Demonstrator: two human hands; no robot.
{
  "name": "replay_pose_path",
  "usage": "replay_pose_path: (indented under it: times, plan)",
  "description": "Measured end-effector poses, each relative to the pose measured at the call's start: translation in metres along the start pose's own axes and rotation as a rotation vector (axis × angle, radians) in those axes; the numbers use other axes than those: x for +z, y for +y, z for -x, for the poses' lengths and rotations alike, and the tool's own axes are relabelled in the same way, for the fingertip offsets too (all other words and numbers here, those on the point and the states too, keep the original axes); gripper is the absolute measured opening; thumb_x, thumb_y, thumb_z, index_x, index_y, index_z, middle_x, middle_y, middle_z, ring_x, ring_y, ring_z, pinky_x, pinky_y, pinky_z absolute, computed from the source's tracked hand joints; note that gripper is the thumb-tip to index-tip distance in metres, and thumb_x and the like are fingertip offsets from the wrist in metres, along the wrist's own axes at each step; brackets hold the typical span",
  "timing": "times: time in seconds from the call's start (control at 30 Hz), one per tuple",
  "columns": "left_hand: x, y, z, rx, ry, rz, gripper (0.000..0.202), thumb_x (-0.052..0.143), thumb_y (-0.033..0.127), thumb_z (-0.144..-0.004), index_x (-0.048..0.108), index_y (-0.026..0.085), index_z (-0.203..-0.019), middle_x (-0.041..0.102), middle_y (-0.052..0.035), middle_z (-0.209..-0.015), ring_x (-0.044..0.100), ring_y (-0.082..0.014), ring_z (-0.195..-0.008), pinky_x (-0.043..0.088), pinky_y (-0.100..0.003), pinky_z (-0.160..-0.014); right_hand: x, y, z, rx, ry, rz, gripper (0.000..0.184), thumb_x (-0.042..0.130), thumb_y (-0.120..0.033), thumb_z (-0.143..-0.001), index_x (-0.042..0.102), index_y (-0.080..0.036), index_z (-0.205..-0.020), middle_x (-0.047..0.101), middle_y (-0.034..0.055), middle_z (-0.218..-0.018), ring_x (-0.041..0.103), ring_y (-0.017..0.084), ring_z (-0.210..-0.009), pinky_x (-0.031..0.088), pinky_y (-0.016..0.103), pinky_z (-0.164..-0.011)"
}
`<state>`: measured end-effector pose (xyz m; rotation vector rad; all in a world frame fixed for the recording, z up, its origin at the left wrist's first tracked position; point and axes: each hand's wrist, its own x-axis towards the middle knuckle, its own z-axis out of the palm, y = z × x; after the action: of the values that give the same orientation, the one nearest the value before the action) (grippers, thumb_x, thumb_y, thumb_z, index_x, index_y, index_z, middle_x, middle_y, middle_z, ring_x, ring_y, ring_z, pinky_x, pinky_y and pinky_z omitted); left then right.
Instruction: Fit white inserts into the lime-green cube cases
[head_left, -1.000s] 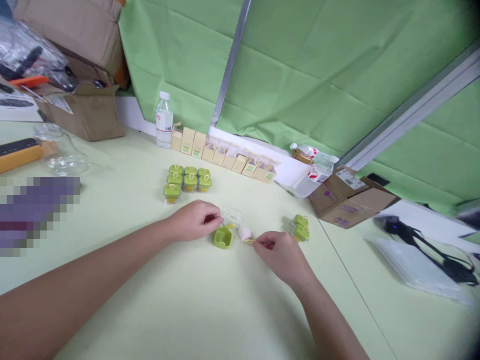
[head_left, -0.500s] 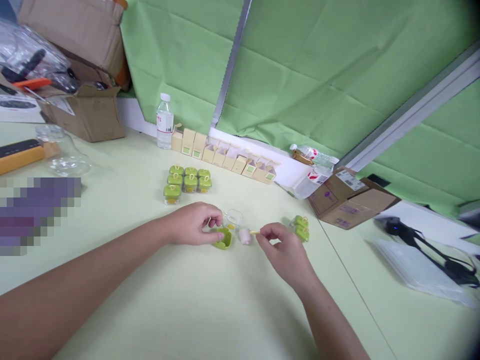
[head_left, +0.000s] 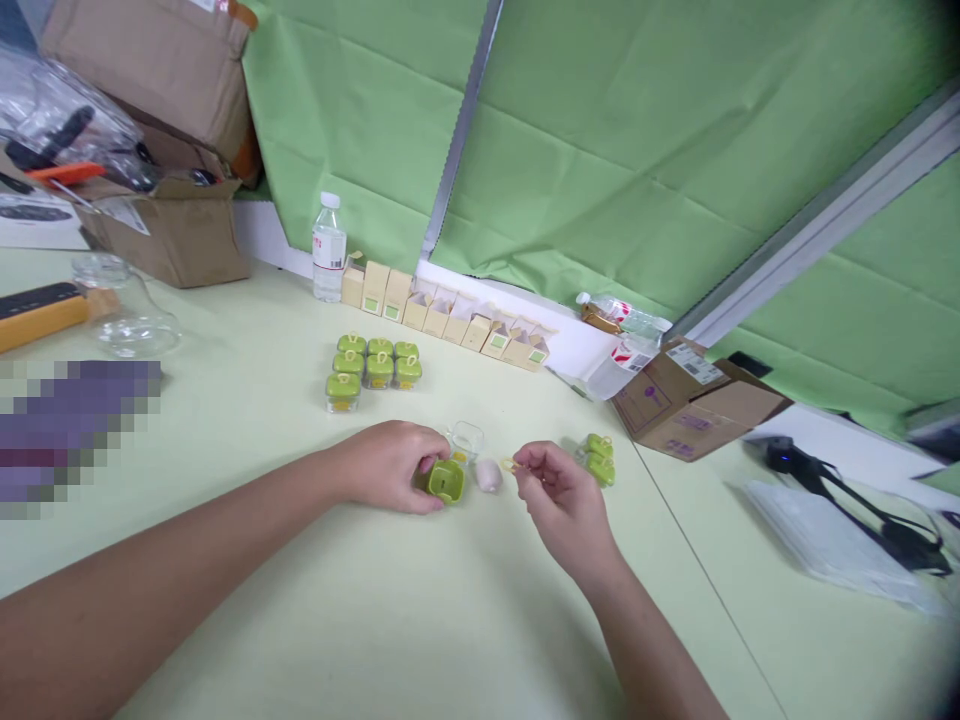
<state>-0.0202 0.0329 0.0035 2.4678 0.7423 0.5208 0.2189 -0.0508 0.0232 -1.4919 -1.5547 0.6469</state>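
Observation:
My left hand (head_left: 401, 465) grips the side of a green lid (head_left: 446, 482), which lies hollow side up on the table. Between the thumb and fingers of my right hand (head_left: 559, 495) is a small yellow loop (head_left: 510, 465). A pale pinkish-white lump (head_left: 489, 476) sits on the table between the two hands, apart from the lid. Just behind the lid stands a clear little jar (head_left: 466, 440) without a cover. Several lidded green jars (head_left: 379, 369) with yellow loops on top are grouped behind my left hand. More green-lidded jars (head_left: 601, 460) are beside my right hand.
Along the wall runs a row of small cardboard boxes (head_left: 448, 312), with a water bottle (head_left: 328, 248) at its left end. Two bottles lie near an open carton (head_left: 694, 400) on the right. A glass vessel (head_left: 131, 310) and a filled box (head_left: 176, 230) are at the left.
My left hand has closed on the green lid and tipped it to face up more. My right hand still holds the yellow loop, and its fingers have turned a little.

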Motion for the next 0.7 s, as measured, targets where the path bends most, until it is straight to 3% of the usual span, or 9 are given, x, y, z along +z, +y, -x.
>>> replay_pose_path:
  times: [0.17, 0.33, 0.53, 0.7]
  plan:
    - [0.000, 0.004, 0.000, 0.059, 0.121, -0.002, 0.027, 0.071, 0.034, -0.072, 0.059, 0.021, -0.092, 0.059, 0.0024, -0.079, 0.057, -0.0152, -0.075, 0.039, -0.026, -0.068, 0.000, 0.001, 0.001, 0.018, 0.064, -0.062, 0.016, 0.061, -0.035, -0.088, 0.067, -0.020, -0.091, 0.062, 0.0020, -0.077, 0.051, 0.013, -0.061, 0.043, 0.026, -0.053]
    - [0.000, 0.008, 0.000, 0.112, 0.161, -0.053, 0.028, 0.070, 0.033, -0.074, 0.058, 0.022, -0.098, 0.059, 0.0007, -0.085, 0.056, -0.0169, -0.082, 0.039, -0.027, -0.069, 0.004, -0.002, 0.002, 0.054, 0.018, -0.100, 0.023, 0.062, -0.040, -0.088, 0.069, -0.020, -0.097, 0.062, 0.0016, -0.072, 0.052, 0.014, -0.059, 0.044, 0.027, -0.054]
    - [0.001, 0.007, 0.001, 0.070, 0.161, -0.066, 0.029, 0.068, 0.037, -0.077, 0.057, 0.022, -0.099, 0.059, 0.0008, -0.086, 0.056, -0.0165, -0.080, 0.039, -0.027, -0.067, 0.006, 0.009, -0.004, 0.001, 0.111, 0.054, 0.022, 0.060, -0.039, -0.089, 0.069, -0.021, -0.100, 0.070, 0.0075, -0.098, 0.064, 0.021, -0.086, 0.052, 0.033, -0.071]
    - [0.001, 0.002, 0.000, 0.004, 0.186, -0.044, 0.028, 0.068, 0.039, -0.077, 0.056, 0.022, -0.097, 0.059, 0.0013, -0.088, 0.057, -0.0156, -0.079, 0.038, -0.026, -0.066, 0.019, 0.018, -0.005, -0.035, -0.039, 0.026, 0.020, 0.056, -0.035, -0.091, 0.068, -0.021, -0.099, 0.071, 0.0072, -0.099, 0.065, 0.021, -0.091, 0.051, 0.036, -0.085]
